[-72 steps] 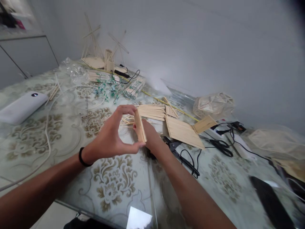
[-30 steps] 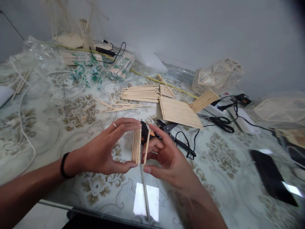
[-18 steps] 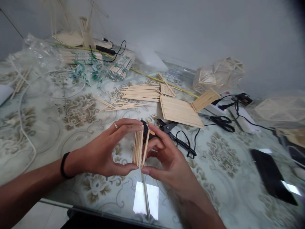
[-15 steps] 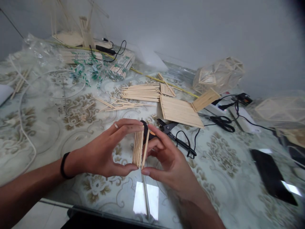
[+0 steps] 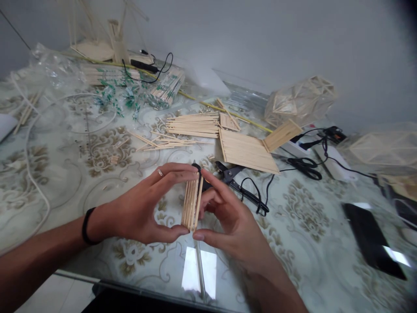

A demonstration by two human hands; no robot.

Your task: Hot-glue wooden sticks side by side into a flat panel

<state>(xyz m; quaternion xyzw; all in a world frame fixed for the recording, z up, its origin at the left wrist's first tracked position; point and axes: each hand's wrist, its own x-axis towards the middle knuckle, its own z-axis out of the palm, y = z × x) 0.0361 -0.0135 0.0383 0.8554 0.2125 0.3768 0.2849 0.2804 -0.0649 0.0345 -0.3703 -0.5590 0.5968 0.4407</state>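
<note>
My left hand grips a small panel of wooden sticks by its two ends, fingers at the top and thumb at the bottom. A single wooden stick is pinched lengthwise between the index finger and thumb of my right hand. That stick lies along the panel's right edge, touching at the lower end, with a narrow dark gap higher up. Behind my hands, a black tool is mostly hidden. Black-handled pliers or cutters lie just beyond my right hand.
Loose sticks and a joined stick panel lie ahead on the glass-topped table. Scissors, a power strip and a black phone are on the right. Wrapped stick bundles stand farther back.
The single stick in my right hand has moved left against the edge of the panel; the gap between them has narrowed. My left hand keeps its hold.
</note>
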